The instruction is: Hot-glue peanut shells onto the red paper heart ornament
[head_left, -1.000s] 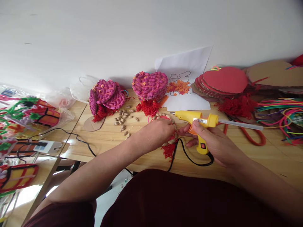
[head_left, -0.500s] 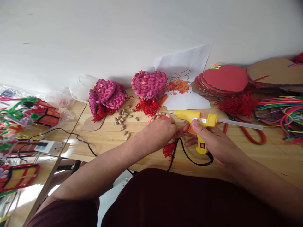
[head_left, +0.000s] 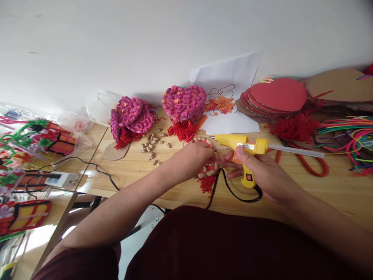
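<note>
My right hand (head_left: pixel 259 171) is wrapped round the grip of a yellow glue gun (head_left: pixel 231 141) with a clear glue stick in its back; its nozzle points left. Under my left hand (head_left: pixel 198 156) lies a red piece (head_left: pixel 205 170) edged with a ring of peanuts, a red tassel (head_left: pixel 206 184) at its lower end. My left fingers are bent down onto this piece; whether they pinch anything is hidden. Loose peanuts (head_left: pixel 150 147) are scattered on the wooden table (head_left: pixel 99 181) to the left.
Pink peanut-covered pieces (head_left: pixel 184 102) with red tassels stand by the wall. Orange stars (head_left: pixel 221 105) lie on white paper (head_left: pixel 244 123). Red cardboard shapes (head_left: pixel 279 95) and coloured cords (head_left: pixel 349 130) are at right. A power strip (head_left: pixel 62 179) and black cable lie at left.
My left hand has shifted slightly up and left over the red piece, uncovering more of its peanuts. My right hand and the glue gun have barely moved.
</note>
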### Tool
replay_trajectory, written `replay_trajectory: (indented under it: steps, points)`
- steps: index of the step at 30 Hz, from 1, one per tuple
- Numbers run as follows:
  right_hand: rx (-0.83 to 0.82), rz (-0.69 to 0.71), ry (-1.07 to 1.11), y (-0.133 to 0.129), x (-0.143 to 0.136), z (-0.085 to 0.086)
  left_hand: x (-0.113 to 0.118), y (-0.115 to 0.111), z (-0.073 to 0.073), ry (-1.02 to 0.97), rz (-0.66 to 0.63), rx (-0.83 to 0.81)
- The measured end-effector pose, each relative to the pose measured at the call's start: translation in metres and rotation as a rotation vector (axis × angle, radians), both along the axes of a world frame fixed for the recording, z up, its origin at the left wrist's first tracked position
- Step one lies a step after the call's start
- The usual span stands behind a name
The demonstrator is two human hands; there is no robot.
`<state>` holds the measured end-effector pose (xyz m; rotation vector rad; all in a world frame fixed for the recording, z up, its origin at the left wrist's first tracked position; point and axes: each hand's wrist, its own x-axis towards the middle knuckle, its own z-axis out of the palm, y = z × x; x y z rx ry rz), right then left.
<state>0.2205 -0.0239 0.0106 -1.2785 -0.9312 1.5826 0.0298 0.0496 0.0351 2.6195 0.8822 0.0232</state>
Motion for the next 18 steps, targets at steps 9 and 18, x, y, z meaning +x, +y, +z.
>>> replay_trajectory:
  steps: [9,18]
  points:
    - [0.007,-0.007,-0.036,0.0,0.0,-0.002,-0.007,0.001,-0.006,-0.074,-0.003,-0.011]
    - [0.015,0.014,-0.005,0.001,0.0,-0.005,-0.005,-0.001,-0.01,-0.003,-0.041,0.065]
